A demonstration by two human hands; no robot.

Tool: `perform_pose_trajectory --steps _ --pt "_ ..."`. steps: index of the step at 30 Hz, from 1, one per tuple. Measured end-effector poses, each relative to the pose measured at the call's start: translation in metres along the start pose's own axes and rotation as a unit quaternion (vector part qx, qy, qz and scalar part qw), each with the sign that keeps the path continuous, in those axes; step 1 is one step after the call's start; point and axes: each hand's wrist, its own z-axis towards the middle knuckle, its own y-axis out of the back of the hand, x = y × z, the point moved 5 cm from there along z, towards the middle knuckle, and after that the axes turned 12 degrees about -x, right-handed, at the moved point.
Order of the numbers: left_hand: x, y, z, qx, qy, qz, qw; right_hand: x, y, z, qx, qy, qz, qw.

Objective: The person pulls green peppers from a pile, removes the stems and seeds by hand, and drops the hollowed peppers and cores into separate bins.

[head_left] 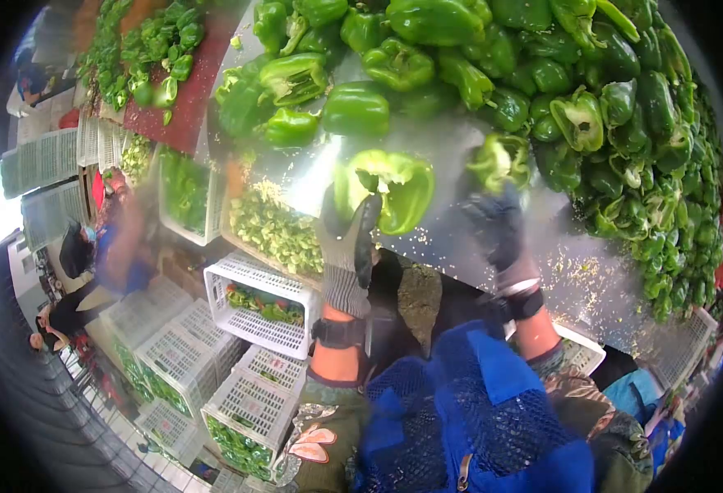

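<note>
My left hand (349, 234), in a grey knit glove with dark fingers, is closed on a green bell pepper (409, 195). The pepper is torn open at the top, so its pale inside and hollow show. My right hand (495, 230), in a dark glove and smeared by motion, is a short way to the right. At its fingertips is a pale green pepper core (499, 161) with seeds, apparently pinched there. Both hands are above the near side of a shiny metal table (452, 234), apart from each other. Several whole green peppers (355, 109) lie just beyond them.
A large heap of green peppers (624, 123) covers the table's far and right sides. Left of my hand, a tray of pale cores (271, 226) adjoins the table. White plastic crates (258, 304) stand below on the left. Another person (123, 246) is at the far left. Loose seeds (579, 275) dot the table.
</note>
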Motion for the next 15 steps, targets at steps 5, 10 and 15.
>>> perform_pose_trajectory --steps 5,10,15 --pt "-0.029 0.009 -0.039 0.135 -0.063 0.033 0.988 -0.012 -0.098 -0.073 0.203 0.265 -0.179 0.926" --pt "-0.091 0.04 -0.054 -0.011 -0.496 0.472 0.728 -0.098 -0.181 -0.129 0.446 -0.007 0.047 0.894" --pt "-0.079 0.092 -0.078 0.048 -0.243 0.411 0.877 -0.132 -0.178 -0.178 0.384 -0.032 0.004 0.923"
